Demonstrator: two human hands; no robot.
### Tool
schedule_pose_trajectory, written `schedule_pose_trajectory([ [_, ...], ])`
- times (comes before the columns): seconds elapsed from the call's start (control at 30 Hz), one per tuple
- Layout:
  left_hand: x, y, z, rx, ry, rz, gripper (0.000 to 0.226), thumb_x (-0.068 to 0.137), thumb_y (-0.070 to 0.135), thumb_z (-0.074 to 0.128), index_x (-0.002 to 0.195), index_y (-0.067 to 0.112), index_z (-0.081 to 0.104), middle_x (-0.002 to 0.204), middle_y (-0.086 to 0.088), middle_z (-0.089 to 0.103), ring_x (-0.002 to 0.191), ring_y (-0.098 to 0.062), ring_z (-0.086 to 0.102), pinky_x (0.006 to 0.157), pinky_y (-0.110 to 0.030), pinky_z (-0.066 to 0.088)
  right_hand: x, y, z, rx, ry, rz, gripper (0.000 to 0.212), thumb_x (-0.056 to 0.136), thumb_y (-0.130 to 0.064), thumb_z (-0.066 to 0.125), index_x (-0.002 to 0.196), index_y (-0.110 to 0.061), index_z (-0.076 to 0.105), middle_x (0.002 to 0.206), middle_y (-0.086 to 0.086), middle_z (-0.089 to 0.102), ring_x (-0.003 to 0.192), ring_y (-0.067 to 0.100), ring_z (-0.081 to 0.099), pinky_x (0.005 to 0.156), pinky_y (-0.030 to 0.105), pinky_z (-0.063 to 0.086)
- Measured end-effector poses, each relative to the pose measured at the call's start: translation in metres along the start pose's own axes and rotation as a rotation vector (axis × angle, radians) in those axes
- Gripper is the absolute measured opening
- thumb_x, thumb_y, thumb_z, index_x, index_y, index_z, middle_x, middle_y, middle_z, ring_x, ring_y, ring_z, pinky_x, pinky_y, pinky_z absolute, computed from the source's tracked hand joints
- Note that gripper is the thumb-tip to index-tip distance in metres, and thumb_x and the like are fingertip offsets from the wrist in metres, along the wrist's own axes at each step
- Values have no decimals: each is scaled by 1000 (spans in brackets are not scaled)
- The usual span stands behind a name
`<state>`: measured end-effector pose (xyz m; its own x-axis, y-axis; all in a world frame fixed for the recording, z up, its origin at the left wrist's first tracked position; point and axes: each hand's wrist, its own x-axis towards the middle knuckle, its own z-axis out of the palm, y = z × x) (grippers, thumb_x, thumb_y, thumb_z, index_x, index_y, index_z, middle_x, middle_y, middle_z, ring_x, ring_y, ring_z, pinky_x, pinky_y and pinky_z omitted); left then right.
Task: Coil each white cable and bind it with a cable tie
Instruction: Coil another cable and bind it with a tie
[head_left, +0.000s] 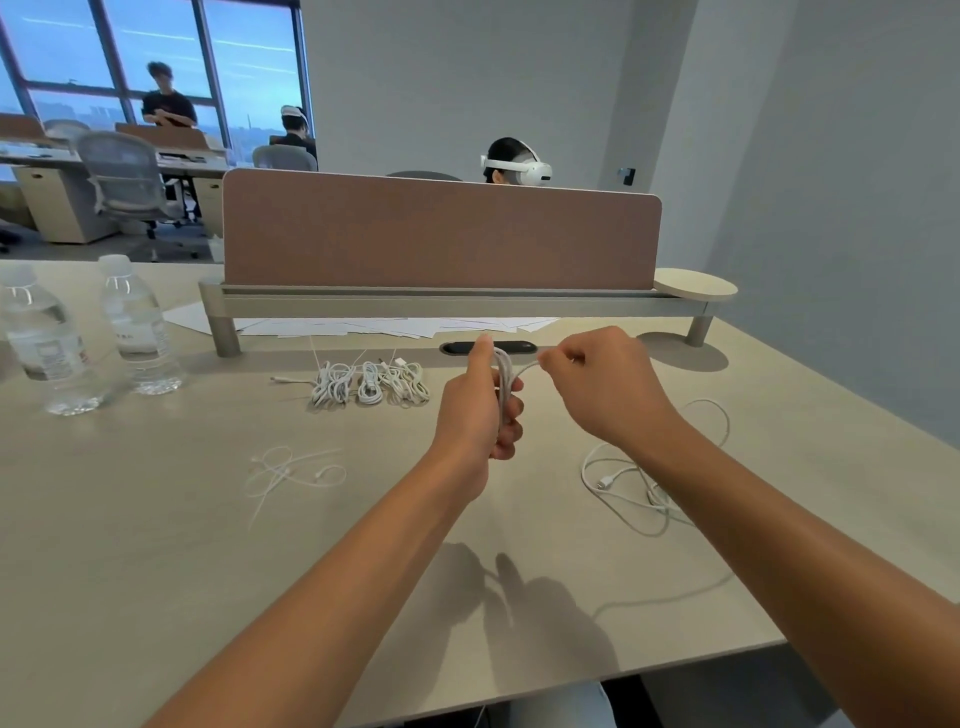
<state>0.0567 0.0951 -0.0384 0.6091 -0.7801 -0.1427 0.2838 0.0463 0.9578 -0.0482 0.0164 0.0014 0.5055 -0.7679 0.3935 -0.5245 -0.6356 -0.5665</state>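
Note:
My left hand (475, 402) grips a coiled white cable (503, 371) upright above the desk, its loops sticking up past my thumb. My right hand (605, 384) pinches the free end of that cable just to the right of the coil. Three tied white cable bundles (370, 383) lie in a row behind my left hand. Several loose white cable ties (291, 470) lie on the desk at the left. Loose uncoiled white cables (631, 486) sprawl on the desk under my right forearm.
Two water bottles (93, 332) stand at the far left. A raised shelf with a brown divider panel (441, 234) runs across the back, papers (395, 326) under it. A black cable slot (519, 346) sits behind my hands. People sit at desks beyond.

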Motion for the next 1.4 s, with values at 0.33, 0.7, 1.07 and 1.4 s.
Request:
schedule_pose_trajectory([
  [0.33,6,9,-17,-127,48,63,58,104,65,36,92,13,59,61,-2,51,44,-15,35,43,-22,23,-4,20,-17,322,-457,288,36,102,-38,63,90,-9,80,72,1,65,61,14,57,66,27,51],
  [0.7,1,4,-8,1,64,121,64,104,63,37,103,7,67,70,-7,57,46,-16,42,45,-23,30,-8,9,-12,474,-37,210,25,102,-26,63,89,-14,81,71,2,59,59,14,45,56,28,39],
  [1.07,1,-1,1,57,50,104,64,104,66,30,96,11,63,70,-8,57,52,-20,48,48,-26,35,-6,-7,11,89,88,-141,26,97,-26,66,74,-21,79,62,-3,67,61,21,61,61,37,56],
  [1.4,0,0,3,-49,15,39,66,106,65,26,98,10,63,68,-7,56,48,-18,45,48,-25,34,-5,-5,14,264,107,-135,11,92,-27,75,86,-28,84,73,-18,72,75,6,66,65,27,56],
])
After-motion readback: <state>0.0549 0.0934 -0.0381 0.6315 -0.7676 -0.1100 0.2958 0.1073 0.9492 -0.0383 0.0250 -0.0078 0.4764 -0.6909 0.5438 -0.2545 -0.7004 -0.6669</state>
